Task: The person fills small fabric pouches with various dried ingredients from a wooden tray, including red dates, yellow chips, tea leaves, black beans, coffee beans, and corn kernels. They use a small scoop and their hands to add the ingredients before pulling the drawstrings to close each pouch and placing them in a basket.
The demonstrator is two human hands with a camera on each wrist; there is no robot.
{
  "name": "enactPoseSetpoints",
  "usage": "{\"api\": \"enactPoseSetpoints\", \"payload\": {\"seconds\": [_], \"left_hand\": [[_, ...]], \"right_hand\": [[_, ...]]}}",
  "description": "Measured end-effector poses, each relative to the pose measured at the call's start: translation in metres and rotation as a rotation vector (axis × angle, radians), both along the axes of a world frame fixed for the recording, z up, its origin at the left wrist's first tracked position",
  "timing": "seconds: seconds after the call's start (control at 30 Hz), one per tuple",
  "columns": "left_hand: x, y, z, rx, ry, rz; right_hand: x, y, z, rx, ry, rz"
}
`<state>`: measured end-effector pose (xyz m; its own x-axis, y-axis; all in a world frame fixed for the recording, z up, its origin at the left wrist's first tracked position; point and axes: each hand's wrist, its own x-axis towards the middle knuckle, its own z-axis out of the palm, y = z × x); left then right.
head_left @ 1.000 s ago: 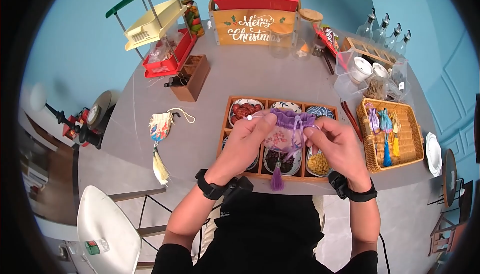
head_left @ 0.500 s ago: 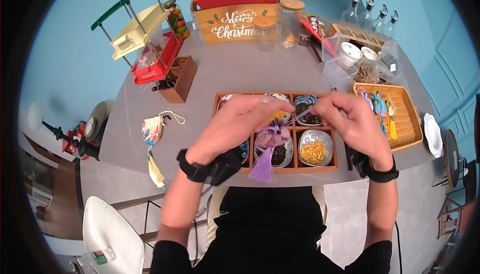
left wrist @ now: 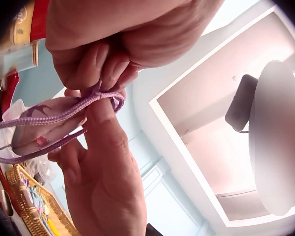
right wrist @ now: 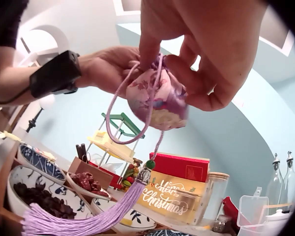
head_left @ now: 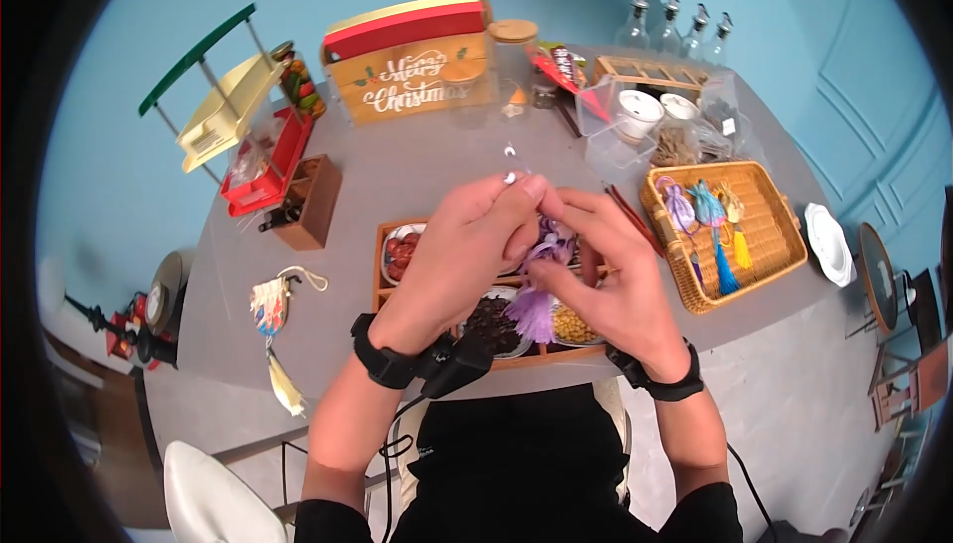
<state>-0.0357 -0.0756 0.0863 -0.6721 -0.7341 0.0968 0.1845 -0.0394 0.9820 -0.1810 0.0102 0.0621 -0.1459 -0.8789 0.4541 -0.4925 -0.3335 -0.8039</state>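
Both hands are together over the wooden compartment tray [head_left: 516, 358]. Between them is a small purple and pink pouch [right wrist: 157, 96], its neck gathered, with a lilac tassel [right wrist: 96, 219] hanging below. The left hand [head_left: 459, 245] pinches the gathered neck and cord; in the left wrist view a purple cord [left wrist: 54, 118] loops round a fingertip of the right hand [left wrist: 110, 172]. In the head view the right hand [head_left: 620, 280] has its fingers curled about the pouch. Under the hands lie bowls of dark pieces [head_left: 493, 325], yellow kernels [head_left: 573, 326] and red dates [head_left: 400, 253].
A cream pouch with a tassel [head_left: 269, 307] lies at the left. At the right is a wicker basket [head_left: 784, 235] with several small pouches. Behind stand a Merry Christmas box [head_left: 407, 71], glass jars, clear containers [head_left: 611, 151] and a small wooden box [head_left: 316, 201].
The hands have come closer together round the pouch's neck; half a second ago they were apart, pulling the cord. The head view has shifted, so the table's things appear further left.
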Motion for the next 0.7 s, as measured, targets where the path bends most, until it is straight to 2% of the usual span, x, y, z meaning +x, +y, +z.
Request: {"api": "enactPoseSetpoints", "payload": {"seconds": [0.07,0.1,0.13,0.23,0.3,0.33,0.4,0.47,0.53,0.6,0.7], "left_hand": [[-0.001,0.003,0.0,0.028,0.009,0.001],[-0.002,0.005,-0.001,0.06,0.013,0.013],[-0.002,0.007,0.0,0.058,-0.004,0.005],[-0.005,-0.005,-0.011,0.045,0.028,-0.032],[-0.005,-0.015,-0.016,0.093,0.044,-0.169],[-0.011,-0.014,-0.016,0.098,0.051,-0.179],[-0.02,-0.008,-0.018,0.121,-0.112,-0.226],[-0.01,-0.007,-0.015,0.103,-0.179,-0.276],[0.012,-0.006,-0.024,0.012,-0.238,-0.191],[0.046,-0.015,-0.037,-0.002,-0.342,-0.196],[0.098,-0.013,-0.048,-0.03,-0.507,-0.145]], "right_hand": [[-0.006,-0.003,-0.01,-0.096,0.02,0.07],[-0.007,-0.005,-0.018,-0.171,0.031,0.046],[-0.01,-0.003,-0.019,-0.174,0.164,-0.019],[-0.018,0.011,-0.017,-0.222,0.307,-0.105],[-0.025,0.021,-0.016,-0.134,0.328,-0.055],[-0.032,0.025,-0.014,-0.127,0.336,-0.063],[-0.057,0.041,-0.01,0.028,0.361,-0.19],[-0.088,0.058,-0.005,0.151,0.242,-0.221],[-0.123,0.076,0.004,0.318,0.145,-0.25],[-0.166,0.094,0.008,0.417,0.243,-0.333],[-0.221,0.105,0.011,0.513,0.182,-0.461]]}}
